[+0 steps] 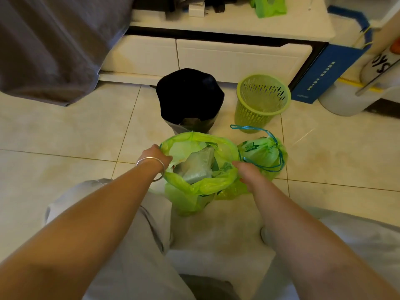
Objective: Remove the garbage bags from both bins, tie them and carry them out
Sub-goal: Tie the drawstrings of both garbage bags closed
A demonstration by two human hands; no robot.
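Green open bag (194, 187) rim between both hands' fingers (166, 158).

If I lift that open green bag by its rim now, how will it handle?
Probably floppy: the open green bag is thin film, its rim crumpled where the left hand and right hand hold it. Its mouth gapes untied, so the boxy packaging inside might shift or spill if it tips. It looks light, with loose wrappers rather than dense waste.
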